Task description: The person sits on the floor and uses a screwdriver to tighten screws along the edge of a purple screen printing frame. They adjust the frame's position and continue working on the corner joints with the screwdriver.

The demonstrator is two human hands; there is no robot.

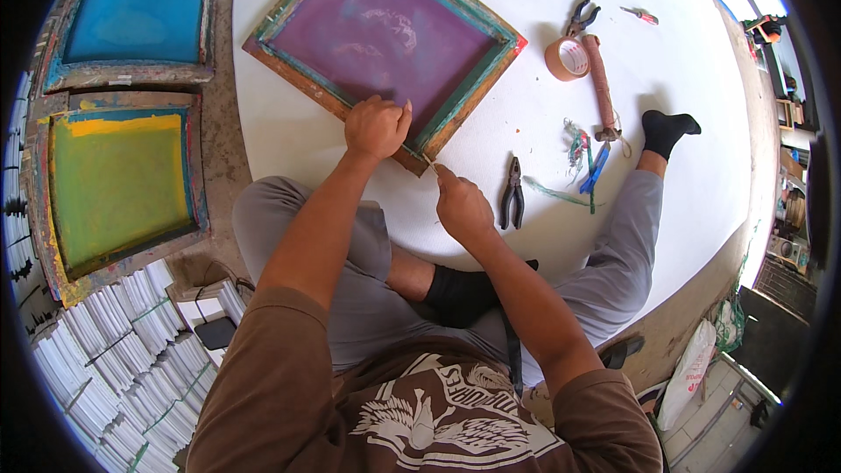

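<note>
A wooden screen-printing frame [477,123] with purple mesh lies tilted on a white sheet [692,201], its near corner pointing toward me. My left hand [378,127] grips the frame's near edge beside that corner, fingers curled over the wood. My right hand [462,206] is closed around a thin tool [429,160], whose narrow pale end meets the frame's near corner. The fist hides its handle, so its exact kind is unclear. Just right of this hand lie dark-handled pliers [512,194].
Farther right are a blue-handled tool [597,168], a hammer [600,88], a tape roll [568,60], another pair of pliers [580,16] and a small screwdriver [644,15]. A blue screen [131,13] and a yellow-green screen [123,184] lie left, above bundled paper stacks [131,359].
</note>
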